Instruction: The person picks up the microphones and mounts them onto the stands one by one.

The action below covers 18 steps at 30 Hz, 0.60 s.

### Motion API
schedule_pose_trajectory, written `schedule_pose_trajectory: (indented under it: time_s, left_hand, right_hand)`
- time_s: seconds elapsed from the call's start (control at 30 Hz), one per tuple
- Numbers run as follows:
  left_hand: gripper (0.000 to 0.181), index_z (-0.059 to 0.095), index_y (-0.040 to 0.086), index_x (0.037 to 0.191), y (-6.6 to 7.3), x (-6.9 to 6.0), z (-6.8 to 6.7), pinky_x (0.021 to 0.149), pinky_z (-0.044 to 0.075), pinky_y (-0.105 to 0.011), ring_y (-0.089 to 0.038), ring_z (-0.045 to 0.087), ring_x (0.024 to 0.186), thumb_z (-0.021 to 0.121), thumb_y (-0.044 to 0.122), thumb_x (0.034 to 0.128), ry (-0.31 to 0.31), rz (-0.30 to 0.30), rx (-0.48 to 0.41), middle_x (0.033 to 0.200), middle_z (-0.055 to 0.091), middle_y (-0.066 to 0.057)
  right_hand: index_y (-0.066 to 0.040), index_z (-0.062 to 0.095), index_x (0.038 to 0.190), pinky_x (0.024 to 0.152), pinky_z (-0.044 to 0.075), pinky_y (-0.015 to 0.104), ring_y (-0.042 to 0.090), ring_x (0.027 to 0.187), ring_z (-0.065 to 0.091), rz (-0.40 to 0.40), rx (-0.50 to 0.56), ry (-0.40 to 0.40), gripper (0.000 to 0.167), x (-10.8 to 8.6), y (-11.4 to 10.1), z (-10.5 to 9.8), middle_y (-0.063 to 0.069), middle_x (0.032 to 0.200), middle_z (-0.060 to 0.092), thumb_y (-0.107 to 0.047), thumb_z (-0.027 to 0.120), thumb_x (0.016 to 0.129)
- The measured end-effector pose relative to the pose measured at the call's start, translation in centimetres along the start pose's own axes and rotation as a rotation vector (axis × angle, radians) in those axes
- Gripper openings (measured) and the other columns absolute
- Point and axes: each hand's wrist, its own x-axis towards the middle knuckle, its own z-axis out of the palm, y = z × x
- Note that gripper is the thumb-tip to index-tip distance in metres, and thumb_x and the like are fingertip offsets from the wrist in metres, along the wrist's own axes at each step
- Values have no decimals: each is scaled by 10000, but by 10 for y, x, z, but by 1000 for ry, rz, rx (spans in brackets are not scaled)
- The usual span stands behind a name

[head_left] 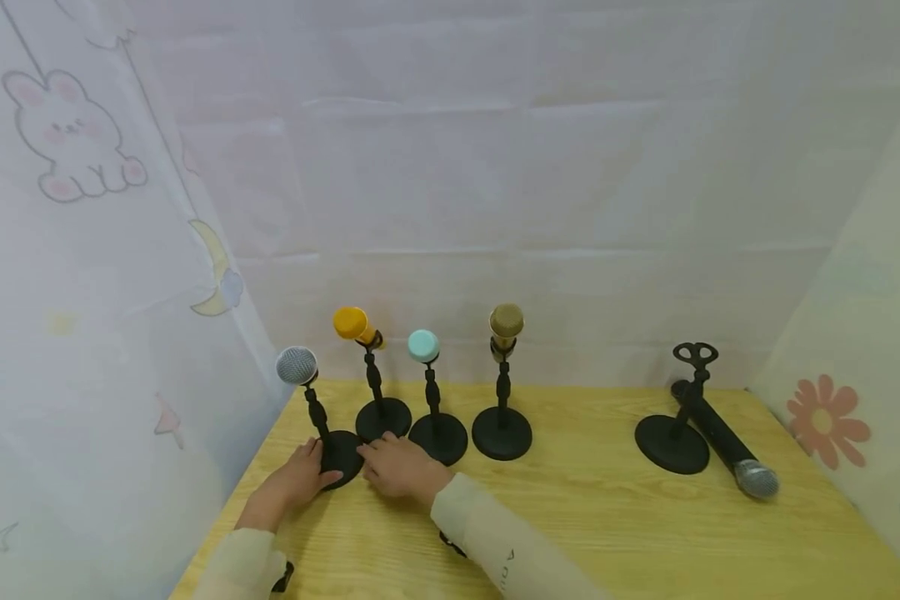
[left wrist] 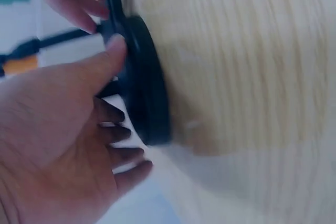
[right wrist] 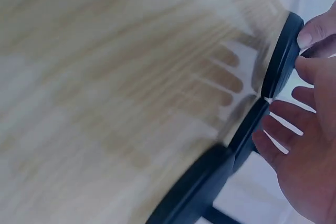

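Note:
The leftmost black microphone stand (head_left: 342, 460) carries a silver-headed microphone (head_left: 297, 366). My left hand (head_left: 298, 475) holds the round base of this stand from the left, thumb on top. In the left wrist view, the left hand's fingers spread along the base (left wrist: 147, 82). On the base's other side is my right hand (head_left: 401, 468), its fingers loosely extended close to the rim; whether they all touch it I cannot tell. In the right wrist view the right hand (right wrist: 299, 129) hovers over neighbouring bases, gripping nothing.
Close by stand an orange microphone (head_left: 352, 323), a mint one (head_left: 423, 346) and a gold one (head_left: 507, 322), each on a black stand. At the right, an unloaded stand (head_left: 672, 444) is beside a black microphone (head_left: 723, 436) lying on the wooden table (head_left: 585, 517). Fabric walls enclose the table.

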Motion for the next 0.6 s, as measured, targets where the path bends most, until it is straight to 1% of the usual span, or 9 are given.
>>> schedule_pose_trajectory:
  time_s: [0.07,0.13,0.23,0.3,0.37,0.43,0.53,0.6]
  left_hand:
    - [783,310,-234,1455,11,-3,-1,1094,340,-657,-598,269,1407,586,365,1032,-2,-38,55,1528,242,-445]
    - [754,392,-235,1410,24,-7,-3,1042,405,-651,-596,349,1363,592,383,1027,-7,-80,106,1488,303,-457]
    - [639,557,-171,1327,46,-15,-11,935,488,-637,-569,492,1257,592,391,1025,-38,-141,151,1421,400,-460]
    - [568,652,-110,1256,60,-20,-16,889,511,-629,-551,563,1177,597,403,1019,-59,-153,168,1369,469,-449]
    - [503,718,-38,1188,76,-24,-21,852,533,-599,-491,636,1079,603,418,1013,-85,-149,176,1282,587,-376]
    - [483,733,-10,1147,90,-26,-23,830,545,-574,-431,673,1001,618,436,1000,-99,-131,176,1191,667,-284]
    - [504,702,14,1222,108,-25,-23,868,542,-557,-377,682,1009,631,455,987,-123,-77,158,1154,708,-169]
    - [539,656,11,1309,119,-22,-20,933,517,-569,-383,656,1113,638,443,986,-130,-30,135,1240,684,-171]
  right_hand:
    - [-247,529,1473,1043,469,305,142,1267,548,-27,-17,0,426,-8,7,-2,-93,1390,598,-388,500,1072]
    - [-239,554,1445,1026,481,319,150,1253,561,-48,-27,-1,400,-17,14,-7,-83,1371,612,-372,509,1071]
    - [-246,567,1421,1034,485,341,161,1284,548,-58,-27,-11,377,-32,25,-14,-68,1399,592,-375,514,1070]
    - [-249,550,1446,1052,477,345,159,1312,531,-58,-24,-20,404,-43,31,-18,-59,1436,566,-392,510,1070]
    - [-249,537,1463,1072,466,349,162,1341,511,-57,-15,-32,422,-55,39,-20,-51,1465,545,-400,507,1071]
    - [-246,537,1468,1082,461,374,174,1358,503,-53,14,-37,424,-66,46,-23,-40,1482,534,-387,516,1069]
    - [-231,547,1467,1092,455,402,200,1362,510,-51,54,-32,420,-84,59,-26,-19,1490,533,-352,536,1065]
    - [-221,559,1461,1088,459,415,214,1349,525,-48,69,-22,416,-96,68,-27,-2,1484,540,-332,551,1060]
